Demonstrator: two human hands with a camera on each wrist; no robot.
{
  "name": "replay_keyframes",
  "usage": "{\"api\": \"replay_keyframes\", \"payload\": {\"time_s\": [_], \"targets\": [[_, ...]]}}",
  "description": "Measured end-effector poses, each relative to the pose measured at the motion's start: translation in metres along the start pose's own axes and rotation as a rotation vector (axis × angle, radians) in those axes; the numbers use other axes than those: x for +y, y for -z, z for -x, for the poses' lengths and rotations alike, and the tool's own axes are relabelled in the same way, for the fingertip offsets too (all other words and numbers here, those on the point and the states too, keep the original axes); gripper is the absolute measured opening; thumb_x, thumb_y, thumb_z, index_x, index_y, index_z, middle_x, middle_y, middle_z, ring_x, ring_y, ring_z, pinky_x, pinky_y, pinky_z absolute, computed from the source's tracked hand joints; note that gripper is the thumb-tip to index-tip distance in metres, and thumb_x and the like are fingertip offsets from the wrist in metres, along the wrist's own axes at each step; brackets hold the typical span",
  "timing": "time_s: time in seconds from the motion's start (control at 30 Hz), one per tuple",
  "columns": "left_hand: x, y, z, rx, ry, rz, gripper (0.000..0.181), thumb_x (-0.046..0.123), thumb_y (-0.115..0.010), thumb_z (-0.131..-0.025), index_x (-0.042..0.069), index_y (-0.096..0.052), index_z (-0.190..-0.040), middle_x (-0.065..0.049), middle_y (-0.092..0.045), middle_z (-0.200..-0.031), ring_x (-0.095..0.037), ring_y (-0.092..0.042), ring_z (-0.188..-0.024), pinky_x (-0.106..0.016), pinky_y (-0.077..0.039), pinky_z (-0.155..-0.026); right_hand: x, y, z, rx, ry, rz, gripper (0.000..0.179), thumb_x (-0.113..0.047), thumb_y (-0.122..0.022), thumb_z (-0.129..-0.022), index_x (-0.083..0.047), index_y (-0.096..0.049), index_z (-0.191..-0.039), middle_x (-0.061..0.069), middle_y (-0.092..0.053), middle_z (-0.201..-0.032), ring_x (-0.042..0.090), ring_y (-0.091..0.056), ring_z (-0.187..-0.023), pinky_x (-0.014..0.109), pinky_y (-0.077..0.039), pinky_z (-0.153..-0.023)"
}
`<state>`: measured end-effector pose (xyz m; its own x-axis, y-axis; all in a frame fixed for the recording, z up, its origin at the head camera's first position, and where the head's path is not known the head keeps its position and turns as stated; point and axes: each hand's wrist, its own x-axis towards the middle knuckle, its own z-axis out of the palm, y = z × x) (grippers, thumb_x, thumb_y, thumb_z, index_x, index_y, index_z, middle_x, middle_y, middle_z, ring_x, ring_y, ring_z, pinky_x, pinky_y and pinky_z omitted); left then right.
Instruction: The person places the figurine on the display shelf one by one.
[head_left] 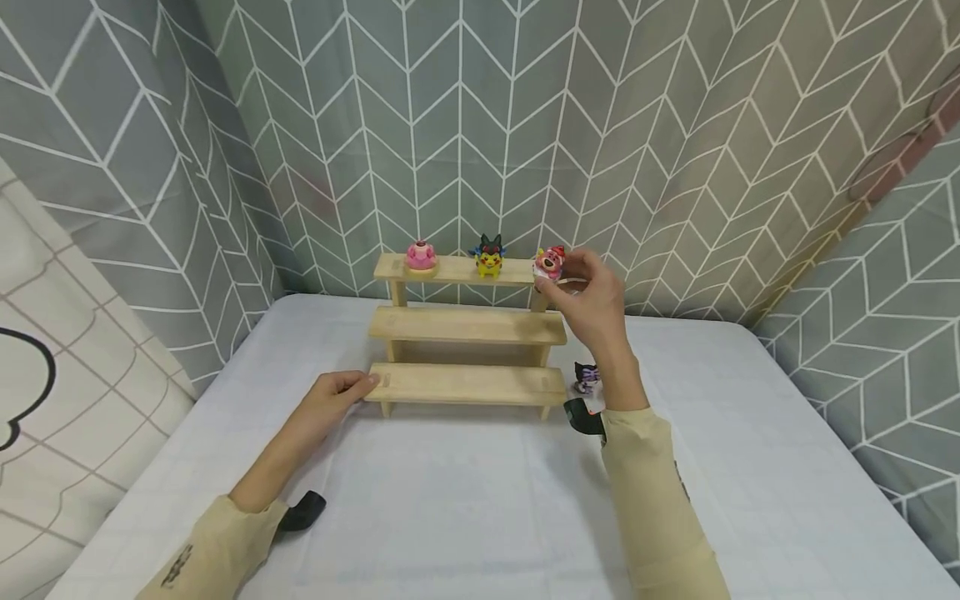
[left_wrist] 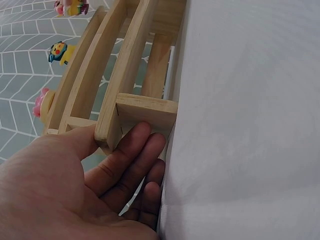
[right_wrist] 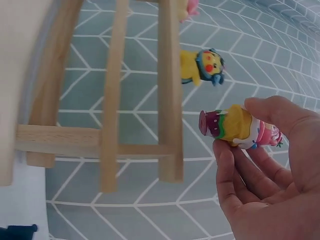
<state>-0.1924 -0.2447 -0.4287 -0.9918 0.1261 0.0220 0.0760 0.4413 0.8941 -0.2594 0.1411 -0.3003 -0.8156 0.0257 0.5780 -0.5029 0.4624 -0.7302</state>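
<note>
A three-step wooden display stand (head_left: 465, 382) stands on the white-covered table. My left hand (head_left: 330, 398) grips the left end of its lowest step, thumb on top and fingers curled beneath. My right hand (head_left: 597, 302) pinches a pink bear figurine (right_wrist: 240, 125) between thumb and fingers at the top step's right end. In the right wrist view a small gap shows between the figurine's dark red base and the step. On the top step sit a pink figurine (head_left: 421, 257) with a tan base at the left and a yellow figurine (head_left: 489, 258) with a dark hood in the middle.
A small black-and-purple figurine (head_left: 586, 377) is on the table right of the stand, beside my right forearm. Behind the table hangs a grey curtain (head_left: 465, 125) with white zigzag lines. Black wrist mounts (head_left: 303, 511) jut from both sleeves.
</note>
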Motion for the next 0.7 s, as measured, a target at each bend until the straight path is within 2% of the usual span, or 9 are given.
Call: {"api": "replay_keyframes", "payload": {"time_s": [0.2, 0.3, 0.47, 0.6, 0.7], "targets": [[0.002, 0.002, 0.001, 0.011, 0.008, -0.019, 0.046, 0.043, -0.059, -0.108, 0.000, -0.075, -0.117, -0.001, -0.061, -0.097, -0.015, -0.049, -0.096, -0.024, -0.043, -0.077, -0.004, 0.004, -0.008, 0.042, 0.048, -0.034, 0.039, -0.012, -0.086, -0.087, 0.002, -0.068, -0.118, 0.017, -0.076, -0.112, 0.027, -0.072, -0.102, 0.046, -0.059, -0.090], [0.002, -0.001, -0.002, -0.006, 0.006, -0.025, 0.048, 0.045, -0.059, -0.108, 0.001, -0.074, -0.120, -0.002, -0.061, -0.100, -0.016, -0.049, -0.098, -0.024, -0.042, -0.078, -0.003, 0.007, -0.010, 0.066, 0.052, -0.043, 0.038, -0.009, -0.086, -0.086, 0.002, -0.068, -0.117, 0.018, -0.076, -0.111, 0.029, -0.073, -0.101, 0.046, -0.059, -0.089], [0.001, 0.000, -0.004, 0.001, 0.013, -0.045, 0.048, 0.045, -0.058, -0.109, 0.001, -0.074, -0.120, -0.002, -0.063, -0.102, -0.018, -0.050, -0.101, -0.024, -0.043, -0.082, 0.000, 0.003, -0.014, 0.077, 0.059, -0.074, 0.038, -0.008, -0.087, -0.086, 0.004, -0.068, -0.117, 0.020, -0.076, -0.110, 0.030, -0.073, -0.102, 0.048, -0.059, -0.089], [0.001, 0.000, -0.004, 0.006, 0.011, -0.022, 0.046, 0.043, -0.059, -0.109, 0.000, -0.074, -0.115, -0.003, -0.060, -0.098, -0.018, -0.049, -0.098, -0.025, -0.042, -0.081, 0.004, -0.002, -0.018, 0.087, 0.044, -0.072, 0.039, -0.009, -0.087, -0.087, 0.003, -0.068, -0.118, 0.019, -0.076, -0.110, 0.028, -0.073, -0.102, 0.043, -0.059, -0.088], [0.000, -0.001, -0.004, 0.002, 0.007, -0.010, 0.046, 0.042, -0.060, -0.108, -0.001, -0.074, -0.117, -0.002, -0.065, -0.102, -0.016, -0.051, -0.100, -0.023, -0.043, -0.084, 0.008, -0.008, -0.020, 0.091, 0.025, -0.067, 0.040, -0.011, -0.086, -0.087, 0.003, -0.068, -0.121, 0.019, -0.076, -0.111, 0.028, -0.073, -0.103, 0.037, -0.059, -0.087]]}}
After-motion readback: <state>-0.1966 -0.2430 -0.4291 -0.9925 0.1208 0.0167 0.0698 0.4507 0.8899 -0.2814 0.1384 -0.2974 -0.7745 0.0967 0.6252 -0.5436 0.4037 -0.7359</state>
